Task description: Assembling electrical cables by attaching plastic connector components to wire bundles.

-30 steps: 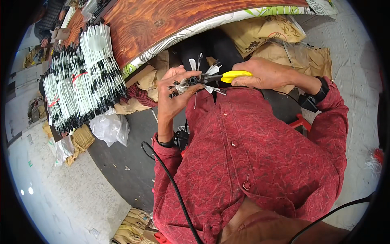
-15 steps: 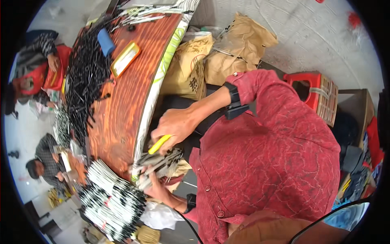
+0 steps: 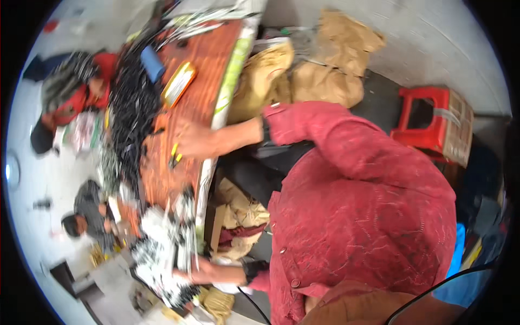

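Observation:
My right hand (image 3: 189, 140), blurred by motion, is over the red-brown wooden table. A small yellow-and-black hand tool (image 3: 174, 156) sticks out from under its fingers; its exact kind is too smeared to tell. My left hand (image 3: 190, 271) reaches over a pile of thin white strips with black ends (image 3: 154, 271) at the table's lower end. A bundle of pale strips (image 3: 186, 219) lies or stands against that hand, by the table edge. The left fingers are smeared and partly lost among the strips, so their grip does not show.
A heap of black strips (image 3: 130, 103) covers the table's far side, near a blue roll (image 3: 153, 64) and a yellow-rimmed tray (image 3: 179, 84). Brown paper sacks (image 3: 327, 81) and a red stool (image 3: 425, 122) stand nearby. Two people (image 3: 70, 92) work across the table.
My right hand has moved from my lap to over the table with the yellow tool. My left hand has moved down to the pile of white strips. The view has shifted slightly.

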A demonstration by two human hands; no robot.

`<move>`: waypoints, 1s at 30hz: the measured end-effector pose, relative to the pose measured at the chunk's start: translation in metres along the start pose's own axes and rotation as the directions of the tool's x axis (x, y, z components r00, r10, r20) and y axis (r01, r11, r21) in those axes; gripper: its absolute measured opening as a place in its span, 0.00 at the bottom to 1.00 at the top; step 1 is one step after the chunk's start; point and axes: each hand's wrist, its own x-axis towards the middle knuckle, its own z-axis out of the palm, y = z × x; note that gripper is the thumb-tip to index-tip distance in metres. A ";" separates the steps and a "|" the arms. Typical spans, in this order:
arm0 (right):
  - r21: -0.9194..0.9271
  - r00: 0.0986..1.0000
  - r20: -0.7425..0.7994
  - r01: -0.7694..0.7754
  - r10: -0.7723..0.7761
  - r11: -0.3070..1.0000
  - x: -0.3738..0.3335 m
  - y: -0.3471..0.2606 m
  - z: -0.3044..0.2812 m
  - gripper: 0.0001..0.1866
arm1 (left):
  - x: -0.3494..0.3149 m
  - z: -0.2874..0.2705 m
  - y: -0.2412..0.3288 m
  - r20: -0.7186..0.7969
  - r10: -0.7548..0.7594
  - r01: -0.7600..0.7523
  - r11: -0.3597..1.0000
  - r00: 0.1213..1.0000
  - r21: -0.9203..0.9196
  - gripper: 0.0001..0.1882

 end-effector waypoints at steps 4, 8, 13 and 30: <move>0.144 0.998 0.046 -0.049 0.043 0.988 -0.025 0.023 -0.048 0.06 | 0.012 0.070 0.004 -0.152 -0.094 0.038 0.941 0.984 -0.337 0.33; 0.228 0.998 -0.012 -0.057 0.062 0.972 -0.039 0.036 -0.073 0.07 | 0.049 0.071 -0.075 -0.207 -0.064 0.170 0.818 0.976 0.549 0.24; 0.259 0.998 0.056 -0.050 0.037 0.964 -0.033 0.028 -0.078 0.05 | 0.078 0.107 -0.138 0.100 0.199 -0.114 0.830 0.975 -0.545 0.22; 0.997 0.932 0.045 -0.021 -0.360 0.070 0.037 -0.023 -0.240 0.06 | 0.056 0.034 -0.076 0.666 0.215 -0.588 0.701 0.715 0.404 0.19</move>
